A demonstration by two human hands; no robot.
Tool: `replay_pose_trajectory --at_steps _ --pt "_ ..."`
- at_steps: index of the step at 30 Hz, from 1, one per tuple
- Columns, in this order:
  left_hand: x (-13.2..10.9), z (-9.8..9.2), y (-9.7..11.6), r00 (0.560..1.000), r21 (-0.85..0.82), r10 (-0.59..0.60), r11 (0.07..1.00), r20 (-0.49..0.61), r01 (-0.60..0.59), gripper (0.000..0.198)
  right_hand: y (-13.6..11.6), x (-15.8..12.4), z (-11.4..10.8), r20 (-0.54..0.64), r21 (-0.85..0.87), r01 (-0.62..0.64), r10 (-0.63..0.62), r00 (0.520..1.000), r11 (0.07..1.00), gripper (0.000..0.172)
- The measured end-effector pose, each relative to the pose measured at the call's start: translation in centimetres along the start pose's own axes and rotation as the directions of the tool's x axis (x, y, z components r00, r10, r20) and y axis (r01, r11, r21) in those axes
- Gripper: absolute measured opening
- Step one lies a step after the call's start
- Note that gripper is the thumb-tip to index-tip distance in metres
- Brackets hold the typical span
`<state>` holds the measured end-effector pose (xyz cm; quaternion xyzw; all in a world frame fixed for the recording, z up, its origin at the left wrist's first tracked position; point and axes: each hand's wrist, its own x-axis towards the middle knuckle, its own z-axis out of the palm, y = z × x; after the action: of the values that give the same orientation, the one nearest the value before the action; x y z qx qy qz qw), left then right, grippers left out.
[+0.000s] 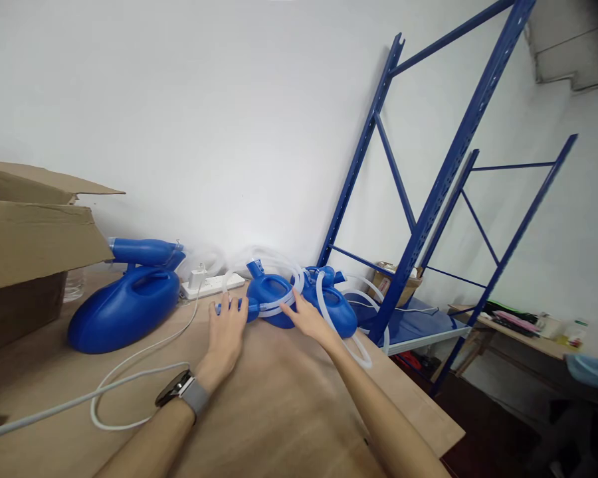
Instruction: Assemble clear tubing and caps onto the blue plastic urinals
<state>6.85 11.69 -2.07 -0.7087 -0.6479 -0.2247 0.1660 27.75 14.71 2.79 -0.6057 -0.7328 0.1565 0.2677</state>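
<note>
My left hand [228, 326], with a watch on its wrist, is wrapped over a blue funnel-shaped piece [250, 309] at the end of a clear tube. Just to the right, my right hand [303, 315] has its thumb and fingers around the coiled clear tube [298, 275]. Behind both hands a blue plastic bottle [272, 289] stands on the wooden table [274, 411]. Another blue bottle [339, 315] with its own tubing sits beside it on the right. Farther left lies a larger blue bottle [124, 312] with a blue part on top.
An open cardboard box [34, 239] is at the left. A white power strip [214, 285] with a plug and a white cable [124, 364] lie behind and left of my hands. Blue metal shelving [448, 166] rises at the right, with a cluttered side table [523, 328] beyond.
</note>
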Motion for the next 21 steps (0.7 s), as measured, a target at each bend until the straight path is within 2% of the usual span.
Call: replay_pose_trajectory --at_steps 2,4,5,6,8,9,11,14,17,21 --pt "0.7 1.0 0.5 0.998 -0.013 -0.049 0.999 -0.032 0.049 0.057 0.7 -2.6 -2.5 0.023 0.030 0.066 -0.066 0.998 0.997 0.078" --pt "1.3 1.9 0.7 0.994 -0.027 -0.095 0.995 -0.048 0.094 0.057 2.0 -4.3 -5.4 0.082 0.141 0.107 -0.120 0.989 0.984 0.066" --pt "1.6 2.2 0.8 0.992 -0.037 -0.115 0.993 -0.056 0.113 0.058 2.9 -4.5 -6.8 0.022 0.147 0.094 -0.099 0.995 0.985 0.060" --pt "1.7 2.6 0.8 0.990 -0.049 -0.130 0.991 -0.062 0.127 0.058 4.1 -4.4 -8.0 -0.095 0.089 0.081 -0.072 0.993 0.993 0.057" --pt "2.0 3.4 0.7 0.986 -0.071 -0.150 0.987 -0.067 0.145 0.055 6.9 -3.0 -9.6 -0.337 -0.091 0.048 -0.077 0.938 0.995 0.060" --pt "2.1 3.8 0.6 0.985 -0.083 -0.159 0.985 -0.070 0.153 0.054 8.5 -1.9 -10.0 -0.366 -0.142 0.052 -0.101 0.925 0.989 0.069" --pt "2.1 4.5 0.6 0.980 -0.110 -0.179 0.980 -0.092 0.169 0.057 11.5 0.3 -9.7 -0.328 -0.174 0.053 -0.109 0.939 0.983 0.083" --pt "2.1 5.3 0.6 0.968 -0.155 -0.204 0.971 -0.143 0.182 0.069 14.4 2.9 -8.2 -0.293 -0.229 0.016 -0.085 0.952 0.973 0.086" --pt "2.1 5.7 0.6 0.964 -0.174 -0.225 0.964 -0.143 0.200 0.077 14.7 3.4 -7.1 -0.321 -0.298 -0.057 -0.043 0.946 0.953 0.086" --pt "2.1 5.6 0.5 0.963 -0.186 -0.257 0.953 -0.080 0.239 0.078 13.4 1.1 -7.5 -0.359 -0.277 -0.108 0.001 0.933 0.955 0.090"
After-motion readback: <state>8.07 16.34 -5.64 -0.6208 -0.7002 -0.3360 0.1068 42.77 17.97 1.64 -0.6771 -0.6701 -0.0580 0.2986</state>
